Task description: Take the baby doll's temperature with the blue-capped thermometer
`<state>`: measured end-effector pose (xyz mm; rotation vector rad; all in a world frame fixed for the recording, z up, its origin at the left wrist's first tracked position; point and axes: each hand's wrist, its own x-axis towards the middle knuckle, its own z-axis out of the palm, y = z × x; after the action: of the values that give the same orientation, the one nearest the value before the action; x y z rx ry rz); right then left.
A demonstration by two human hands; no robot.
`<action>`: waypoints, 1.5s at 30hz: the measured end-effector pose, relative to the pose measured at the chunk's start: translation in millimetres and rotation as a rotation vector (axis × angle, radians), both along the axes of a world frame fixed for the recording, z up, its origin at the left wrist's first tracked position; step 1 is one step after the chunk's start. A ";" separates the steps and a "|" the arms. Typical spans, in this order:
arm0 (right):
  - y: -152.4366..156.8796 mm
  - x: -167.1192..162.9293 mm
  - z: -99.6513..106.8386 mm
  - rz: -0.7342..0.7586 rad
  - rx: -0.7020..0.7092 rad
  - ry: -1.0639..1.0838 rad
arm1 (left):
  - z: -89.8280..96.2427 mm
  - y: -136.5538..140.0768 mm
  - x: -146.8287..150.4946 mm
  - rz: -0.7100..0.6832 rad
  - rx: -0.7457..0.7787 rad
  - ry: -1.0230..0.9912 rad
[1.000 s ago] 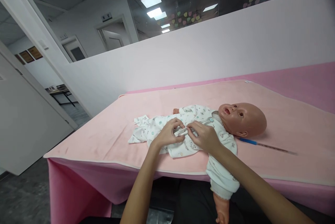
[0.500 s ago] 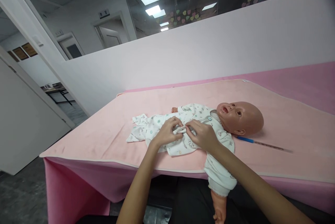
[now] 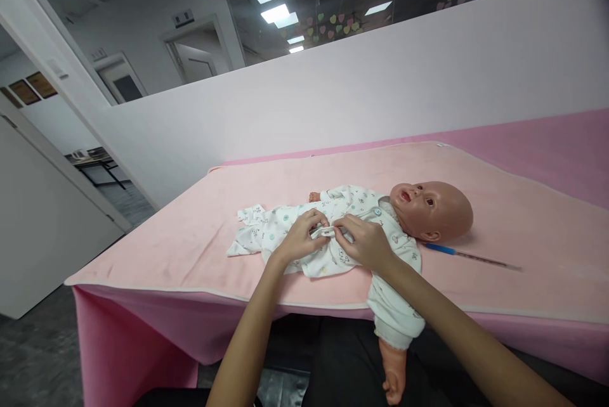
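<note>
A baby doll (image 3: pixel 432 209) lies on its back, head to the right, dressed in a white printed top (image 3: pixel 328 264) and matching trousers (image 3: pixel 273 222). Over the doll's belly, my left hand (image 3: pixel 303 236) pinches the front edge of the top from the left. Facing it, my right hand (image 3: pixel 364 241) grips the same edge between thumb and fingers, so a folded strip of cloth shows between both hands. A button (image 3: pixel 377 212) sits near the doll's neck. One doll arm (image 3: pixel 394 366) hangs over the table's front edge, below my right forearm.
A thin glass thermometer-like stick with a blue end (image 3: pixel 440 248) lies beside the doll's head. The doll rests on a peach blanket (image 3: pixel 166 236) over a pink-draped table. Behind it rises a white wall (image 3: pixel 380 90) with a window above; a door (image 3: pixel 42 223) stands at the left.
The view has shifted slightly, so everything sits a little further left and up. Both hands keep their hold on the top's edge, with only small finger movement.
</note>
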<state>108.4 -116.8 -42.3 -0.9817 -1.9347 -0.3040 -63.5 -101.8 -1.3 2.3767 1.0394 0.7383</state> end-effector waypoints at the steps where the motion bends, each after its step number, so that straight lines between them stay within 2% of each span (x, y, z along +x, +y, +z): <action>1: 0.1 0.0 -0.2 0.001 -0.004 0.000 | 0.1 0.0 0.0 -0.003 -0.006 -0.010; 11: -0.8 0.5 1.2 0.029 -0.007 -0.007 | -1.9 1.0 0.1 -0.014 -0.061 -0.138; 19: -1.4 0.4 1.3 0.031 -0.015 0.000 | -8.4 4.8 -0.5 0.010 -0.165 -0.286; 28: -1.5 0.5 2.3 0.054 -0.025 0.007 | -12.0 6.0 -1.7 0.013 -0.194 -0.367; 33: -0.7 0.8 1.4 0.046 -0.014 0.009 | -7.3 1.3 -1.1 0.007 -0.173 -0.364; 40: -0.2 1.0 1.2 0.037 -0.015 0.014 | -0.4 -1.1 -1.0 -0.058 -0.058 -0.174; 45: -0.1 0.8 0.5 0.035 -0.020 0.012 | -3.9 0.8 -1.3 -0.067 -0.039 -0.191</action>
<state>109.1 -116.9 -41.8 -0.9591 -1.9451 -0.2582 -64.8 -101.1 -5.2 2.2454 0.8830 0.8927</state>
